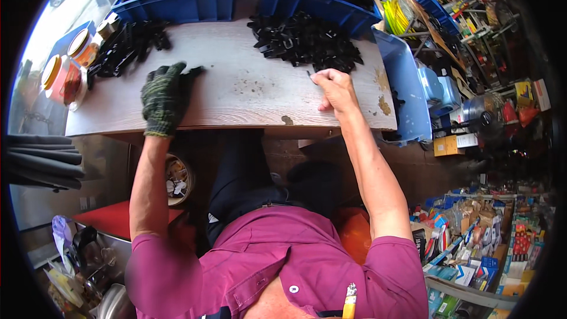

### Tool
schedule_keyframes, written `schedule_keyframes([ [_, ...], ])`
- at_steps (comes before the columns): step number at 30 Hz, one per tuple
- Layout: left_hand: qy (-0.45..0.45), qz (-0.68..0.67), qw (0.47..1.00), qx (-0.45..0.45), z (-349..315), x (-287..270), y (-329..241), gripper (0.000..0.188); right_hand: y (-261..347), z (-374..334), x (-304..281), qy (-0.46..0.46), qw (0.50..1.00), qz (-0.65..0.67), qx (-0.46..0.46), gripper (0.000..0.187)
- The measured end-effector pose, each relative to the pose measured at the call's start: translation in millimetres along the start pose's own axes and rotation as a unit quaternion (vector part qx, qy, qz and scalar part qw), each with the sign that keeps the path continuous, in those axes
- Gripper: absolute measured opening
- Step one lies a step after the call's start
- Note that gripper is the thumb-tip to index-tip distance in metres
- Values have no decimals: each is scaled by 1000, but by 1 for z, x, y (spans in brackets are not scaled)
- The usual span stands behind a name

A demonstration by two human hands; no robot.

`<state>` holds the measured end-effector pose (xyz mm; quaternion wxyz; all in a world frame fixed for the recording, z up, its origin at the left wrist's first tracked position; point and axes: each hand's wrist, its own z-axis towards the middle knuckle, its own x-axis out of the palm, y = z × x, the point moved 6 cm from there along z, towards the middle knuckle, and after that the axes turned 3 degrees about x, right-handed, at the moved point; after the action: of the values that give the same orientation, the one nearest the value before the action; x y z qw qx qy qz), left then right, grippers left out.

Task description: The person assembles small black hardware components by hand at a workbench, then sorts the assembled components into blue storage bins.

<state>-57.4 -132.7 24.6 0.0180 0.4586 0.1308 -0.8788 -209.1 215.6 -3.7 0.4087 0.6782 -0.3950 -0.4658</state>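
My left hand (162, 99), in a dark green and black knitted glove, is closed over the left part of the table. A small black part (195, 72) sticks out beside its thumb; most of it is hidden by the glove. My bare right hand (336, 90) pinches a small dark piece (309, 75) between thumb and forefinger, just above the tabletop. Right behind that hand lies a heap of black plastic parts (304, 40). Another heap of long black parts (127, 47) is beyond my left hand, at the table's far left.
Two blue crates (177, 5) (313, 9) full of black parts stand along the back of the worn white table (224, 91). Lidded jars (64, 80) stand on its left edge. A blue bin (407, 91) adjoins its right side. A round bucket (179, 180) sits below; crowded shelves (466, 286) are at right.
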Motion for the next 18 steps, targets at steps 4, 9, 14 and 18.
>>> schedule_keyframes([
  [4, -151, -183, 970, 60, -12, -4, -45, 38, -3, -14, 15, 53, 994, 96, 29, 21],
  [9, -42, -449, 891, 46, -21, 21, -124, 29, 7, -44, 50, 151, 978, 139, 42, 19],
  [14, 29, -420, 903, 85, -18, 34, -147, 26, 9, -48, 60, 179, 967, 180, -8, 18],
  [18, 44, -425, 900, 83, -18, 40, -146, 22, 3, -43, 63, 156, 968, 195, -18, 17],
])
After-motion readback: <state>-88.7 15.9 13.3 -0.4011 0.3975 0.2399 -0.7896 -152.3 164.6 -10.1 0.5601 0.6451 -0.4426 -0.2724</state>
